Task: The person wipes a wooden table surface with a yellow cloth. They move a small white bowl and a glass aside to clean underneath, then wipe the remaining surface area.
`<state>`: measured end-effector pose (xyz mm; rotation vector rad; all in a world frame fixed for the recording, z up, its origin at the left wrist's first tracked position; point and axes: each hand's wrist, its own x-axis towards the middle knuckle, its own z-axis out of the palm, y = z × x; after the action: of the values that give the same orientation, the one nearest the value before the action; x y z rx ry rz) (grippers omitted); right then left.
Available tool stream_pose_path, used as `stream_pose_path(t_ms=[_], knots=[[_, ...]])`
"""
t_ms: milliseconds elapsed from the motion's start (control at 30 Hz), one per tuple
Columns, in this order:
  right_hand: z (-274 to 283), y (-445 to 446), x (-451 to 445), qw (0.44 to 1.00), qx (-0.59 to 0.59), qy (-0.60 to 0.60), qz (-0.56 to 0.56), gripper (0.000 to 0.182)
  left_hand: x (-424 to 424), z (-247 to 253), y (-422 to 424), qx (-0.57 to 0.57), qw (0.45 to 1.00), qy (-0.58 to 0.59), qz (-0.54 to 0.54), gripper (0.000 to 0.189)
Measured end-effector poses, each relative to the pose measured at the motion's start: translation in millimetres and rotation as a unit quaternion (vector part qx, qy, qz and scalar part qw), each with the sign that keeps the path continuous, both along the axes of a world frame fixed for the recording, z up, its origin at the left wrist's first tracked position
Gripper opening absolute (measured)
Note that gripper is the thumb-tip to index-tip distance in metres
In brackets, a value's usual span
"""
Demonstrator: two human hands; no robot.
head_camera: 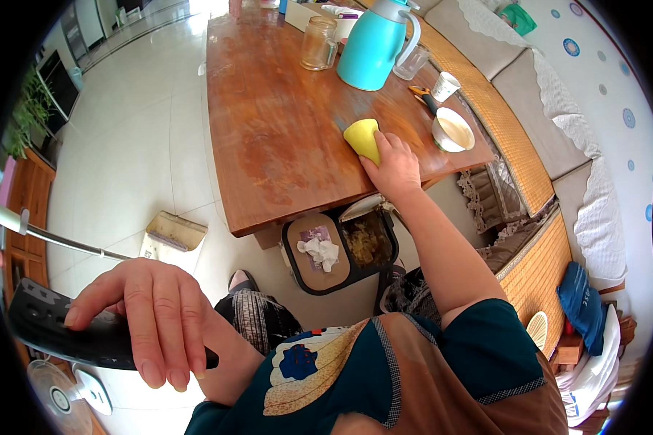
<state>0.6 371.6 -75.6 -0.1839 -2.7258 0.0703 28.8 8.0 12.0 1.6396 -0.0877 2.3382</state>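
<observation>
My right hand [396, 166] presses a folded yellow cloth [362, 140] onto the brown wooden table [283, 157], near its front right part. Dull, smeared patches mark the varnished tabletop. A white bowl [453, 130] with something pale inside stands just right of that hand. My left hand [158, 321] lies over a curved black piece [81, 334], possibly a chair's backrest; whether the fingers grip it is unclear. Behind the cloth stands a turquoise thermos jug [374, 46] with a grey handle.
Near the jug are a glass mug [319, 43], a paper cup [445, 87] and orange-and-black handled pliers or shears [424, 99]. Below the table edge sits a two-part waste bin [310, 285], one side uncovered. A dustpan [174, 236] lies on the floor; a sofa [528, 163] runs along the right.
</observation>
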Motion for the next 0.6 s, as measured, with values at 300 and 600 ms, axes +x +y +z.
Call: stream_pose_path(t_ms=[300,600], knots=[[1,-1,0,0.999,-0.002,-0.029,-0.03,0.051,1,-7,-2,0.007,0.999,0.042,0.01,0.049],[4,4,0,0.999,-0.016,-0.029,-0.032,0.052,26,50,11,-0.032,0.997,0.067,0.035,0.045]])
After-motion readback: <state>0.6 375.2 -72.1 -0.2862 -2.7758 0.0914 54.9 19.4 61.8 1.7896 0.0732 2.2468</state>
